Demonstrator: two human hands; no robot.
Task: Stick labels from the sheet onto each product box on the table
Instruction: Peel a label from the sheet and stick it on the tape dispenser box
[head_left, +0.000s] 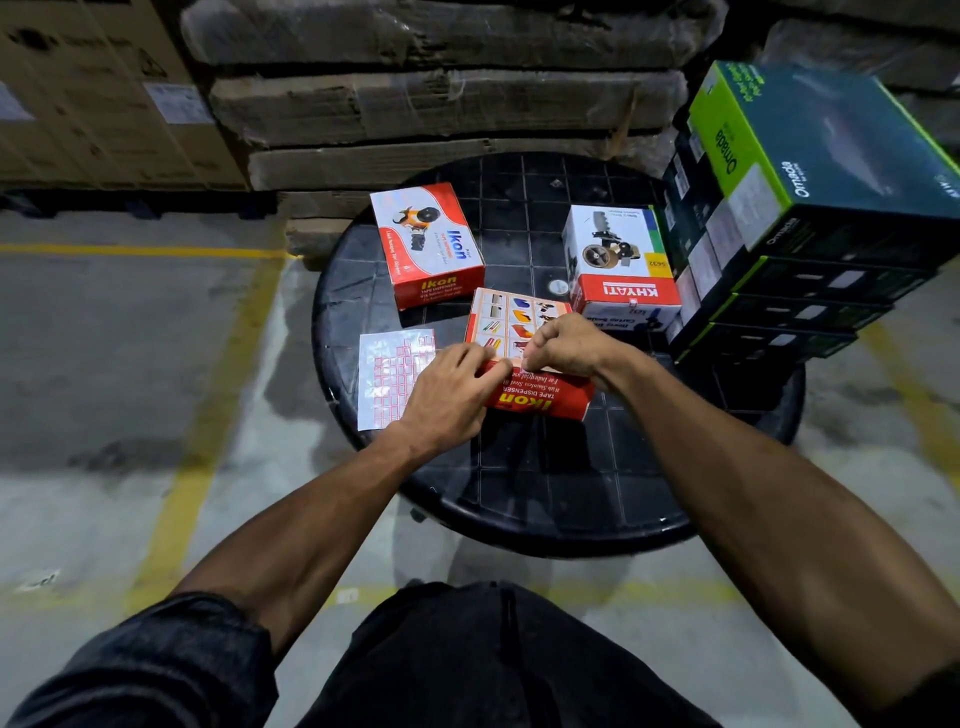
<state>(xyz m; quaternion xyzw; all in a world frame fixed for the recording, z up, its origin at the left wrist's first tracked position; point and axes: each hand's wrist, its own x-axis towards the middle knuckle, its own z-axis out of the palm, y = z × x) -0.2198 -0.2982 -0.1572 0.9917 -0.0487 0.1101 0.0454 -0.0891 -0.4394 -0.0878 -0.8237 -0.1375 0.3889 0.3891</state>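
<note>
The left hand (448, 387) rests with curled fingers on the near edge of the red-and-orange cardboard Ikon tape-dispenser box (524, 358) at the middle of the round black plastic table (545, 478). The right hand (563, 344) pinches at that same edge, fingertips meeting the left's; whether a label sits between them I cannot tell. At nine o'clock of the box, touching the left hand, lies the white label sheet with red-bordered stickers (389, 379). At eleven o'clock stands a second red Ikon box (426, 244); at one o'clock, a white-and-red Khyati box (621, 265).
</note>
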